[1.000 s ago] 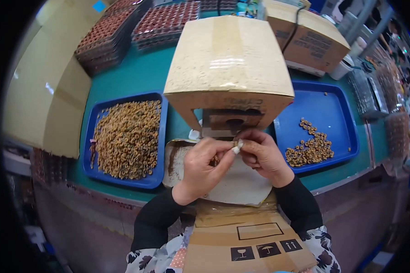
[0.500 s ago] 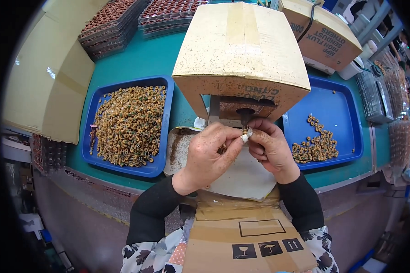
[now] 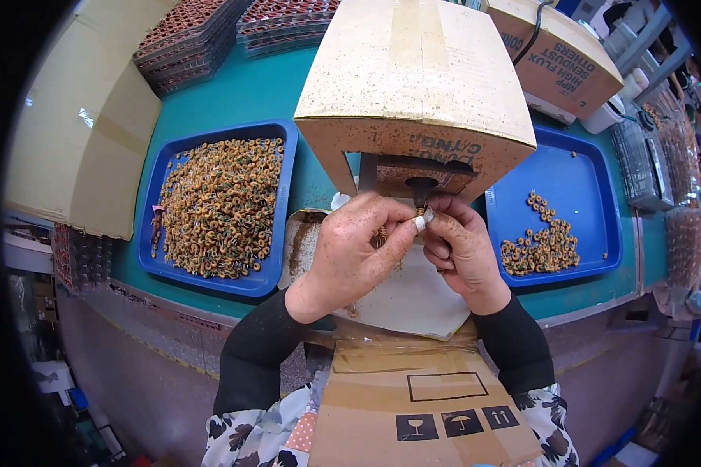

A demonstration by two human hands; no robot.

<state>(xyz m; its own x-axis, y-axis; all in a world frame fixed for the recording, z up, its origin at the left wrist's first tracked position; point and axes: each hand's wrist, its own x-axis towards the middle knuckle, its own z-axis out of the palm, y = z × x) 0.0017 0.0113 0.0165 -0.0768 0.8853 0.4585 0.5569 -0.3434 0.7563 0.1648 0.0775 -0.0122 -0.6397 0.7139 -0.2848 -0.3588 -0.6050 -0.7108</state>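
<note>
Both hands meet in front of an opening in a cardboard box, right under a dark pointed tip [image 3: 421, 187] that sticks out of it. My left hand [image 3: 354, 253] pinches a small copper-coloured wire-wound ring coil [image 3: 420, 211] against this tip, and more coils [image 3: 379, 236] show in its curled palm. My right hand [image 3: 463, 253] is closed at the same coil from the other side, its thumb and forefinger meeting the left fingertips. White wrapping [image 3: 423, 222] covers fingertips where the hands meet. The fingers partly hide the coil.
The cardboard box [image 3: 417, 70] stands over the work spot. A blue tray heaped with coils [image 3: 287, 194] lies at left; another blue tray [image 3: 592, 187] with fewer coils lies at right. Stacked plastic trays [image 3: 187, 47] stand at the back. A cardboard sheet [image 3: 420, 389] covers my lap.
My hands stay together at the tip with the coil between them, shifting only slightly. The whole view has moved a little, so the box and trays appear slightly higher.
</note>
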